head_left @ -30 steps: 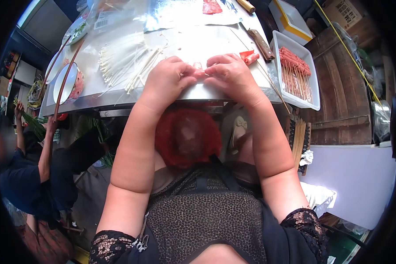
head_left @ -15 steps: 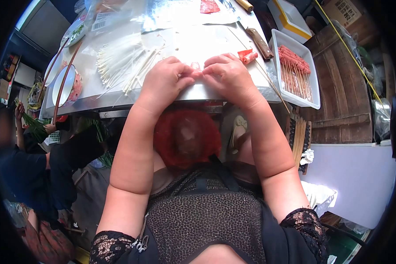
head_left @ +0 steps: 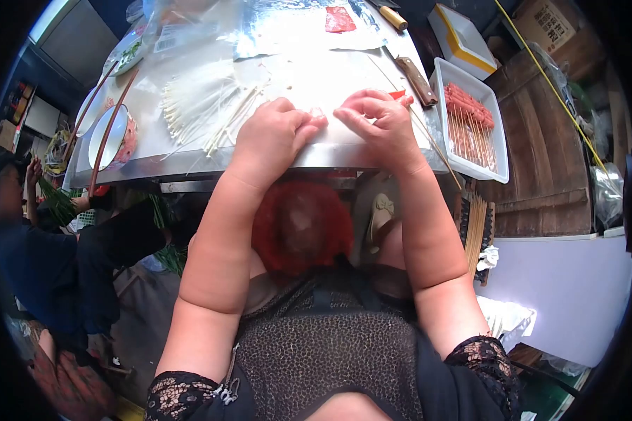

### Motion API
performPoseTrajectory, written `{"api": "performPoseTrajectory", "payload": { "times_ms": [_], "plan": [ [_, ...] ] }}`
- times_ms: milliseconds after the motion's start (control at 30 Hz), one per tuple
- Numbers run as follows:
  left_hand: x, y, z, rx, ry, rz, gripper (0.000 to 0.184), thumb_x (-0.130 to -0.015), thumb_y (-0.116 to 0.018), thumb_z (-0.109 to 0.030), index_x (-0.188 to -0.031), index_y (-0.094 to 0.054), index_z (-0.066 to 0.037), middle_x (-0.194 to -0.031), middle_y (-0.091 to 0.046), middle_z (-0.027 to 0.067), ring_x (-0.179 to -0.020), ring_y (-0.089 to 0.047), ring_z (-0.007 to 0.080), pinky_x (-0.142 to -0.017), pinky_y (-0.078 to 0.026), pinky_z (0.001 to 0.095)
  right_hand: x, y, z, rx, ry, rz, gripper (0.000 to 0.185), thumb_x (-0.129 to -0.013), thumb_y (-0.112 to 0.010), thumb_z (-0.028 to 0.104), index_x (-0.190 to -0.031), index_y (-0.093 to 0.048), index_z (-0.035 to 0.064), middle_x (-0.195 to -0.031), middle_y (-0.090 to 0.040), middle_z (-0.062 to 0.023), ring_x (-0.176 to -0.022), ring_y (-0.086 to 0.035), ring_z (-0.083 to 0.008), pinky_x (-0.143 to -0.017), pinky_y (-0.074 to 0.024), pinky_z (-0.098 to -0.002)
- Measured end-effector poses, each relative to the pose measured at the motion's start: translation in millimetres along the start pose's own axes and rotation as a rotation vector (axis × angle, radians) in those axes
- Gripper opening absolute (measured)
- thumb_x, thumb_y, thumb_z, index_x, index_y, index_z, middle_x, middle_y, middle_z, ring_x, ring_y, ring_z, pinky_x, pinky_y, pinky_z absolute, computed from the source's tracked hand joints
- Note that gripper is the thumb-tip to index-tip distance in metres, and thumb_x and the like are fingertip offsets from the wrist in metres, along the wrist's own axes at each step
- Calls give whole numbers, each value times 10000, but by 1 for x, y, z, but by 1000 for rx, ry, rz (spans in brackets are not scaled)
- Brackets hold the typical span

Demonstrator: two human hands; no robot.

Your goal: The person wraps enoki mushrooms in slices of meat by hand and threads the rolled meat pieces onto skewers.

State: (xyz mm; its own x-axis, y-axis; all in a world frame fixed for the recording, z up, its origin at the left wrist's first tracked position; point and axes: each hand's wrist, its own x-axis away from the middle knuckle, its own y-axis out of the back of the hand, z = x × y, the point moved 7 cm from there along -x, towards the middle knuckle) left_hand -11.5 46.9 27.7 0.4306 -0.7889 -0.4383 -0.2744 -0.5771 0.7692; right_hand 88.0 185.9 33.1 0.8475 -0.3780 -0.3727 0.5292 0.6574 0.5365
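A white tray (head_left: 504, 165) at the right end of the table holds a row of red meat skewers (head_left: 468, 116), their sticks pointing toward the near side. At the left, a white bowl (head_left: 100, 140) shows pink mottling on its right side, whether pattern or contents cannot be told; a long brown stick (head_left: 126, 95) crosses it. Beyond, a dish holds chopped greens (head_left: 130, 52). At the table's near edge, the left hand (head_left: 274, 137) is pinched closed with a small pinkish piece (head_left: 317, 112) at its fingertips. The right hand (head_left: 379, 123) is just beside it, thumb and fingers curled close together; whether they grip anything cannot be told. A red piece (head_left: 398, 95) is partly hidden behind that hand. A fan of enoki mushrooms (head_left: 200, 105) lies left of the left hand. A thin skewer (head_left: 439, 149) and a wooden handle (head_left: 416, 78) lie between the right hand and the tray. Farther back, a red slab (head_left: 340, 19) rests on a shiny sheet (head_left: 260, 35). The tabletop (head_left: 309, 77) is pale and glaring, with a metal edge. A red basin (head_left: 323, 238) is below, and a person (head_left: 42, 270) sits at the left by green stalks (head_left: 56, 200).
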Motion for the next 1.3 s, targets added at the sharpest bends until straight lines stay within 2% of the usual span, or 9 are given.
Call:
{"api": "performPoseTrajectory", "payload": {
  "times_ms": [33,67,167,400,467,733,1000,1200,1300],
  "plan": [
    [0,0,0,-13,-21,-9,171,-847,-709,-244,-928,-755,-102,-865,-649,107,-831,-630,300,-754,-517,403,1,-1,0,-31,-12,-35,241,-802,-763,104,-1041,-741,88,-988,-665,-45,-985,-595,-126,-813,-481,-280],
    [0,-1,-1,-26,-43,-17,179,-847,-709,-223,-971,-754,-102,-859,-645,107,-834,-625,295,-757,-513,397,-1,-4,3,4,69,-46,240,-790,-753,106,-1029,-727,100,-1033,-657,-123,-867,-652,-258,-787,-522,-376],
    [-1,-3,1,-4,-30,33,171,-854,-699,-208,-968,-741,-88,-873,-641,117,-853,-620,303,-769,-508,398,-3,-19,9,151,265,1,210,-770,-755,102,-978,-722,100,-1016,-663,-107,-873,-647,-275,-855,-503,-389],
    [10,4,-1,71,14,205,179,-831,-718,-193,-957,-721,-65,-895,-631,131,-845,-619,297,-766,-507,387,-2,-31,14,137,302,177,100,-736,-762,110,-830,-726,104,-855,-697,-67,-881,-637,-273,-860,-494,-382],
    [14,8,6,147,161,232,234,-787,-749,-178,-982,-702,-57,-915,-626,119,-837,-621,269,-757,-509,370,-4,-32,14,155,294,198,92,-752,-751,135,-839,-739,107,-873,-697,-74,-890,-634,-275,-863,-491,-384],
    [12,8,11,153,95,91,238,-791,-750,-157,-979,-665,-39,-910,-619,115,-835,-616,268,-743,-506,365,-13,-39,14,237,257,239,188,-808,-697,235,-934,-773,118,-954,-693,-98,-959,-616,-284,-891,-471,-409],
    [8,9,14,-5,87,44,187,-872,-682,-201,-969,-712,-44,-917,-627,140,-873,-606,331,-778,-495,402,-12,-40,24,238,409,64,107,-767,-738,113,-874,-747,109,-898,-695,-48,-873,-631,-269,-854,-504,-387],
    [9,10,20,-48,104,-70,433,-824,-732,-153,-1216,-621,-5,-949,-619,147,-852,-620,281,-771,-503,376,-17,-48,20,388,436,14,178,-759,-744,139,-935,-740,111,-874,-694,-63,-848,-627,-281,-813,-527,-402],
    [10,15,32,89,283,-161,597,-823,-759,-141,-1337,-513,35,-966,-620,107,-806,-623,184,-716,-520,314,-18,-47,21,400,361,-83,257,-791,-735,127,-1040,-703,73,-858,-690,-61,-820,-639,-225,-787,-533,-356]
  ]
}}
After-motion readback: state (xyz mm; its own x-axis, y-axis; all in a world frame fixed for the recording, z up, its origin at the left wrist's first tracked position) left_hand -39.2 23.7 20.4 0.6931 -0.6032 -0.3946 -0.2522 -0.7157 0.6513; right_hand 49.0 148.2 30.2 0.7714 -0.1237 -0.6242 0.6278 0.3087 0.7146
